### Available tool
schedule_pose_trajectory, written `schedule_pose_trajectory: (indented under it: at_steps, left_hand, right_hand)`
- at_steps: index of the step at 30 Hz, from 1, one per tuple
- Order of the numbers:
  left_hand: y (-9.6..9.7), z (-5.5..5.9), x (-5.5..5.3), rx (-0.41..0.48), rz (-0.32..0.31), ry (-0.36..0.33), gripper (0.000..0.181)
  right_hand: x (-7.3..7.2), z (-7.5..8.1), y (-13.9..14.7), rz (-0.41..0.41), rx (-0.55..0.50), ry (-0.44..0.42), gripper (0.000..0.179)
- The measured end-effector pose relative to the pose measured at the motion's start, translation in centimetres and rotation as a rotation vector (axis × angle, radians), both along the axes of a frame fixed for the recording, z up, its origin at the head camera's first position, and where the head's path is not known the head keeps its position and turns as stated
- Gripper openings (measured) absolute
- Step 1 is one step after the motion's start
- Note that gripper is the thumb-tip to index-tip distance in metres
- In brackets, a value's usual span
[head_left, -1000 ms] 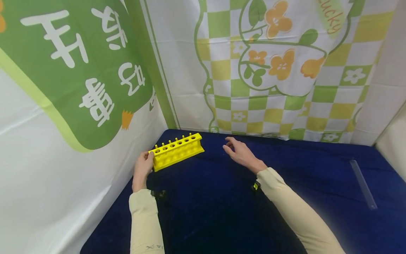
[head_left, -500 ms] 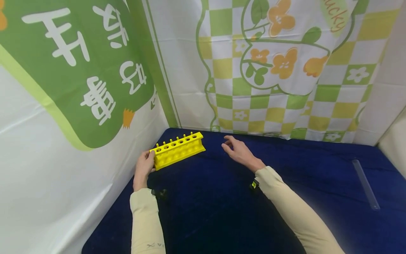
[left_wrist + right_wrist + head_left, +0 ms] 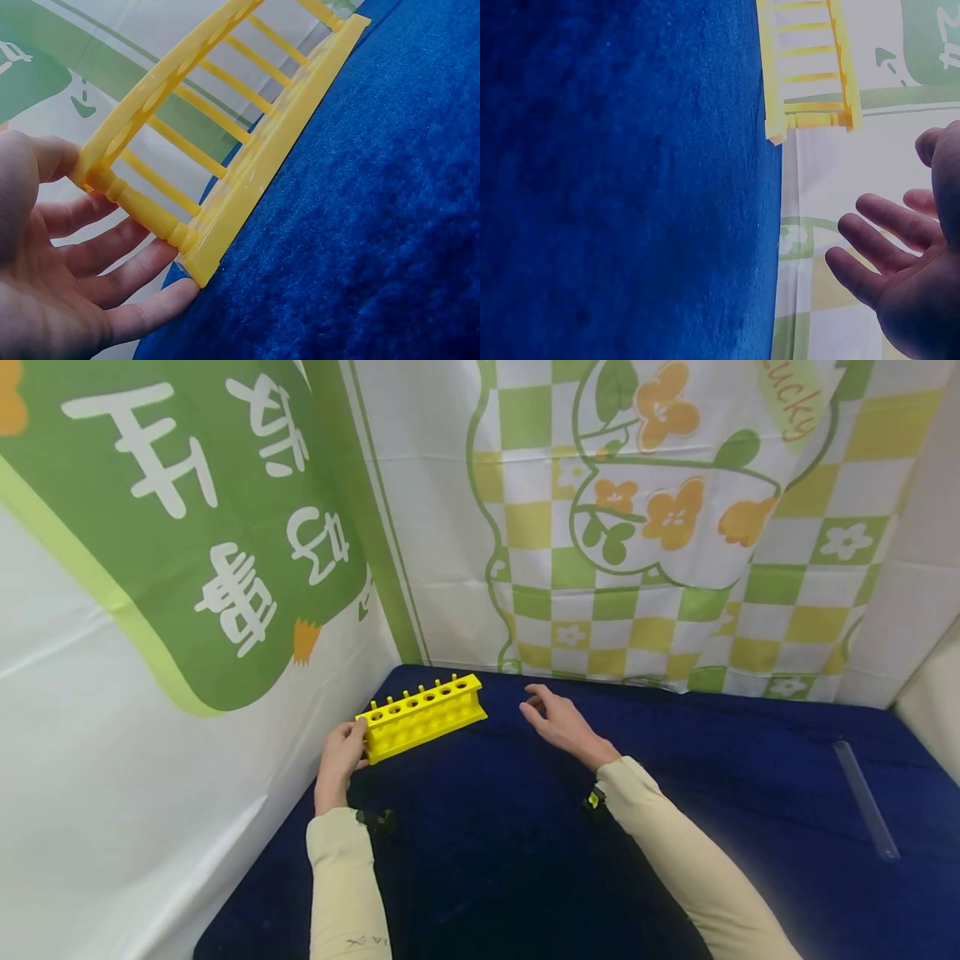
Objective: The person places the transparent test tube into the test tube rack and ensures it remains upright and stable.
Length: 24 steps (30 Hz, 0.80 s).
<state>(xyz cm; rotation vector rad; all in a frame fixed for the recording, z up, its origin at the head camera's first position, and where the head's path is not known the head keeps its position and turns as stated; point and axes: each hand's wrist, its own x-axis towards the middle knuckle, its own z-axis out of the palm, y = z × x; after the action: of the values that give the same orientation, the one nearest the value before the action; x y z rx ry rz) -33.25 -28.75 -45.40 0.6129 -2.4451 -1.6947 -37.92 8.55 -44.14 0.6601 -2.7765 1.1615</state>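
A yellow test tube rack (image 3: pixel 423 720) stands upright on the dark blue cloth at the back left, a row of holes along its top and short pegs along its far edge. My left hand (image 3: pixel 341 756) grips its near left end. In the left wrist view the thumb lies at the top rail of the rack (image 3: pixel 251 184), and the fingers sit behind the end post and at the base. To the right of the rack, apart from it, my right hand (image 3: pixel 561 722) is held over the cloth with loosely bent fingers and nothing in them.
A clear tube (image 3: pixel 866 802) lies on the blue cloth (image 3: pixel 487 843) at the far right. White, green and yellow printed curtains (image 3: pixel 450 568) hang close behind the table and along its left side.
My right hand has shifted slightly left, toward the rack. The left hand keeps its grip on the rack's end, and the rack stays in place.
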Motion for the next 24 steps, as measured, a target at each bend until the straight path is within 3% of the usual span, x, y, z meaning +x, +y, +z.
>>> schedule_pose_trajectory:
  at_steps: [7,24]
  left_hand:
    - [-0.2,-0.2,-0.2,0.001,-0.027,-0.006,0.068]
    - [-0.1,1.0,0.5,-0.054,-0.151,-0.045,0.068]
  right_hand:
    - [-0.2,-0.3,-1.0,0.015,-0.003,-0.003,0.05]
    - [-0.4,-0.1,-2.6,0.006,-0.011,-0.01,0.049]
